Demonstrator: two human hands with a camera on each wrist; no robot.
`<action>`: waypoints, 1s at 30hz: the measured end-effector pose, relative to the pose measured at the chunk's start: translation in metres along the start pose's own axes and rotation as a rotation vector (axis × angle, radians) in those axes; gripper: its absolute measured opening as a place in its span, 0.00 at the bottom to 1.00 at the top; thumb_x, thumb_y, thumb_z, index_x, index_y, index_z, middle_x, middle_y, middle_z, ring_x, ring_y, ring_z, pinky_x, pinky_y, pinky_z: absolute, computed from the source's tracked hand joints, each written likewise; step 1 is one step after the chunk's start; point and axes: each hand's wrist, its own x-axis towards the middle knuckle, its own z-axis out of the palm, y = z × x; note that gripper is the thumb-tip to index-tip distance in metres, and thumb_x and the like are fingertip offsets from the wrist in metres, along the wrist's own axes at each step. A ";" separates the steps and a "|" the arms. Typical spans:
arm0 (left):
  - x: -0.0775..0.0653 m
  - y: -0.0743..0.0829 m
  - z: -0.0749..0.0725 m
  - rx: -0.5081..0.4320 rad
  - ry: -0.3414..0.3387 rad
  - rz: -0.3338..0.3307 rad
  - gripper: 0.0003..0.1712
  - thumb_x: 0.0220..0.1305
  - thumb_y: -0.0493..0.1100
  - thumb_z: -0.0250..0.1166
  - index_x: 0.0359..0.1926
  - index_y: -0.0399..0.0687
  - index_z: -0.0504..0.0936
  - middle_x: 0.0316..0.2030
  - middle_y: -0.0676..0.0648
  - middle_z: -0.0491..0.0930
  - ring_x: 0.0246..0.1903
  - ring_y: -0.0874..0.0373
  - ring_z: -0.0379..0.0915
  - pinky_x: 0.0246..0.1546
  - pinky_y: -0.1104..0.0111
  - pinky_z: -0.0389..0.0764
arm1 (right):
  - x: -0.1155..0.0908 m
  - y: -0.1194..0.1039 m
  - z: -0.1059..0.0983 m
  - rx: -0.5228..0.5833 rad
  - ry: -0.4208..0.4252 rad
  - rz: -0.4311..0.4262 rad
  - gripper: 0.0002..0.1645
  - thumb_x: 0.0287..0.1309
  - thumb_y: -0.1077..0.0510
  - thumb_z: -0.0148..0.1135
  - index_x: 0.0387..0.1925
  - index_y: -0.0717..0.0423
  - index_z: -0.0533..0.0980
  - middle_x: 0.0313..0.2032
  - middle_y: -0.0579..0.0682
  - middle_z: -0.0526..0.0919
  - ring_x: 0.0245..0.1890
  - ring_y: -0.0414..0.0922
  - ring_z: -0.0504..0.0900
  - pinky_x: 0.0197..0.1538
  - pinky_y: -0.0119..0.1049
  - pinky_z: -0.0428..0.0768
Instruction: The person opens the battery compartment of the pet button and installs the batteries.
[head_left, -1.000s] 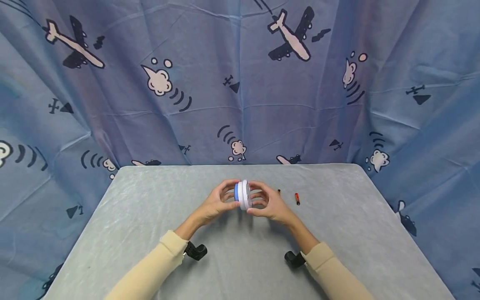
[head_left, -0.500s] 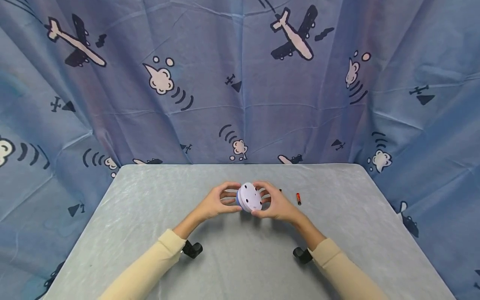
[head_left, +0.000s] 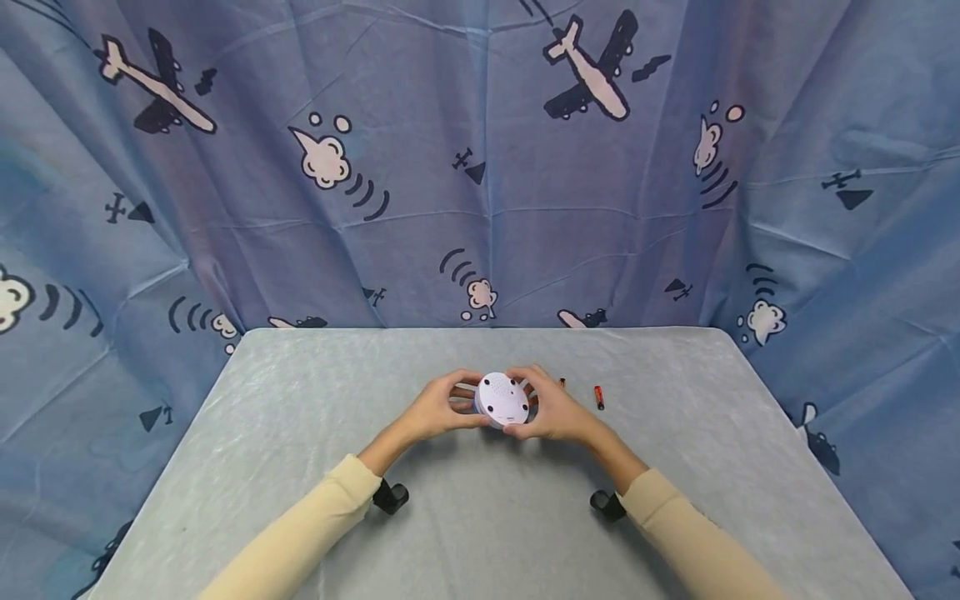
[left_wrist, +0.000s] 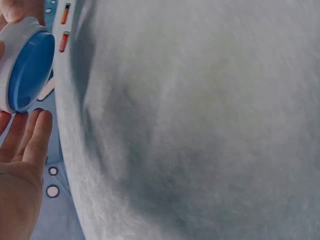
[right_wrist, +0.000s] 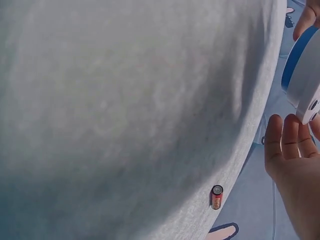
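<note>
Both hands hold a round white-and-blue device (head_left: 502, 400) over the table. Its flat white face with small dark feet and a patch of tiny holes is turned up toward the head camera. My left hand (head_left: 438, 407) grips its left edge, thumb at the near side and fingers at the far side. On the opposite edge, my right hand (head_left: 553, 408) grips it the same way. The left wrist view shows the smooth blue face (left_wrist: 32, 72) of the device, which is hidden from the head view.
A red-and-black battery (head_left: 599, 397) lies on the grey-covered table (head_left: 315, 400) right of the hands. Another small battery (head_left: 562, 382) is partly hidden behind the right hand. A blue patterned curtain (head_left: 405, 167) hangs behind the table.
The device has turned from edge-on until its white footed face shows toward the head camera. Both hands have kept their grip and shifted slightly to the right.
</note>
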 end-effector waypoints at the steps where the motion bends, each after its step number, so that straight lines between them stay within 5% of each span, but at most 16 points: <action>1: 0.000 -0.001 0.000 0.015 -0.002 -0.004 0.37 0.56 0.34 0.78 0.65 0.35 0.73 0.61 0.39 0.75 0.55 0.45 0.77 0.53 0.61 0.78 | 0.000 0.001 0.000 -0.014 -0.003 0.004 0.52 0.44 0.52 0.83 0.68 0.59 0.68 0.52 0.53 0.72 0.47 0.50 0.73 0.49 0.46 0.79; 21: 0.008 -0.005 -0.004 0.178 -0.130 -0.063 0.37 0.55 0.33 0.78 0.64 0.30 0.73 0.57 0.38 0.77 0.53 0.46 0.79 0.50 0.63 0.81 | 0.002 0.006 0.014 -0.176 -0.008 0.063 0.52 0.44 0.41 0.83 0.65 0.61 0.70 0.52 0.54 0.73 0.50 0.48 0.73 0.50 0.46 0.76; 30: 0.006 -0.005 -0.008 0.180 -0.142 -0.067 0.40 0.53 0.30 0.78 0.66 0.30 0.72 0.59 0.36 0.75 0.52 0.47 0.80 0.47 0.67 0.81 | -0.002 0.005 0.008 -0.084 -0.051 0.045 0.53 0.44 0.47 0.84 0.67 0.63 0.69 0.50 0.55 0.72 0.42 0.46 0.74 0.43 0.38 0.77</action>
